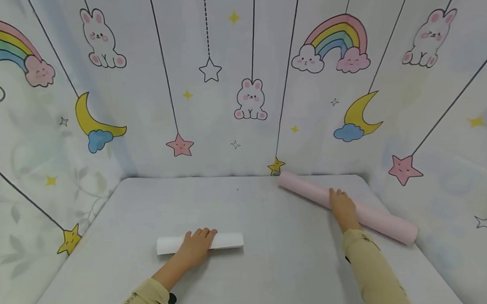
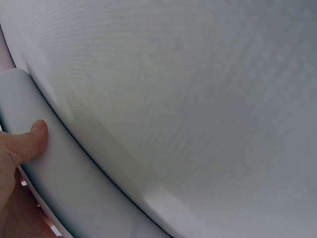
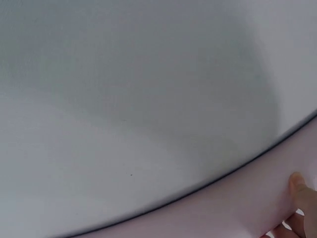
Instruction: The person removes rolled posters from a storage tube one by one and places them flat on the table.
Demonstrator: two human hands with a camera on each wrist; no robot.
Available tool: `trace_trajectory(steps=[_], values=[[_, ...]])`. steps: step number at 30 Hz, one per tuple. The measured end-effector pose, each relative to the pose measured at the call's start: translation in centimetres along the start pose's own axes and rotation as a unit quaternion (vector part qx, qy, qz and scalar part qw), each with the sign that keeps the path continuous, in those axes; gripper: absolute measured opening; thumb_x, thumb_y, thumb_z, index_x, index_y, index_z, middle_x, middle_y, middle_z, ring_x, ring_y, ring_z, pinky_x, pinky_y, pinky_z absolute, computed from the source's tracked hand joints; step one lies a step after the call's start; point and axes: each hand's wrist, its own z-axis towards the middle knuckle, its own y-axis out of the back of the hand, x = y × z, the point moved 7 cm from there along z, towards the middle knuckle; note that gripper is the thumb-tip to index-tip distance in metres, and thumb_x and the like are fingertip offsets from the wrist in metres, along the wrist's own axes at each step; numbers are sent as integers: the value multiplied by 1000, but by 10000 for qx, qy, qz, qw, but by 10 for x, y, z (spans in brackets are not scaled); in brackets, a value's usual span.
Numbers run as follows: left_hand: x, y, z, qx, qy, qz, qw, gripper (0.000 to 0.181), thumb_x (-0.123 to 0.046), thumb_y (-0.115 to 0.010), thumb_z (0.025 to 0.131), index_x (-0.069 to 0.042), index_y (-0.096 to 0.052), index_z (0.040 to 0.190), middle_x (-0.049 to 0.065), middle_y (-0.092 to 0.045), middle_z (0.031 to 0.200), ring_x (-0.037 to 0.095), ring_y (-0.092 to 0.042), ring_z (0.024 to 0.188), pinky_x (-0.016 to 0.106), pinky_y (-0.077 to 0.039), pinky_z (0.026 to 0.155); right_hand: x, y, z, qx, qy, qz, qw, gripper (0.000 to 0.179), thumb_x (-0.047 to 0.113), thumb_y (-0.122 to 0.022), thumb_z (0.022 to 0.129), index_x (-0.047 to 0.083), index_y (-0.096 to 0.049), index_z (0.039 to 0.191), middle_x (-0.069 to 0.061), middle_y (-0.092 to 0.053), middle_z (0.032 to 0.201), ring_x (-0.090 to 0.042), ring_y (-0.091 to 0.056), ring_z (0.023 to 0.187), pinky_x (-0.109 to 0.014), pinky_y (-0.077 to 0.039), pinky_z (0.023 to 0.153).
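Note:
A short roll of white paper [image 1: 230,240] lies crosswise on the left half of the white table. My left hand [image 1: 196,250] grips it near its middle, and in the left wrist view the thumb [image 2: 38,135] lies along the paper's curved side. Toward the right edge, a longer pale pink roll [image 1: 387,222] slants from the table's back edge down to the right. Around its middle my right hand [image 1: 345,211] is curled, fingers over the top. The right wrist view shows that thumb [image 3: 297,186] against the pink surface, with the other fingers partly hidden behind the roll.
Both rolls rest over a white tabletop [image 1: 272,259] with rounded back corners. Behind and beside it hangs a wall covering [image 1: 225,107] printed with rabbits, stars, moons and rainbows. The pink roll's near end [image 1: 411,233] reaches the table's right edge.

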Motion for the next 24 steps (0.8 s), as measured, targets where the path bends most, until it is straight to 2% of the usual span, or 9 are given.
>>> trace_trajectory(steps=[7,16,21,24], values=[[-1,3,2,-7,-74,-8,10000,46,-20,-67,83,-6,-50,124,9,-55,110,28,-52,102,51,-41,81,-9,0,1,-164,-157,4,9997,51,-18,-48,82,-12,-35,130,-39,-39,122,-52,-38,113,-57,-35,91],[4,0,2,43,21,20,10000,46,-22,-68,82,-10,-52,124,7,-57,108,27,-53,101,50,-42,80,-2,3,-2,-213,-45,77,9997,44,-14,-48,85,-14,-37,127,-42,-37,121,-55,-37,112,-59,-35,89],[4,0,3,97,37,-44,9999,46,-22,-68,82,-11,-52,124,7,-57,108,26,-54,100,49,-42,79,12,16,-4,-524,373,523,9966,42,1,-56,87,-13,-45,124,-39,-37,127,-53,-35,117,-59,-32,93],[3,2,4,70,22,-80,9999,46,-22,-68,82,-11,-53,124,7,-58,106,26,-55,97,48,-43,77,29,23,-7,-529,663,675,9941,44,7,-59,86,-8,-48,125,-33,-40,130,-48,-36,120,-57,-31,94]])
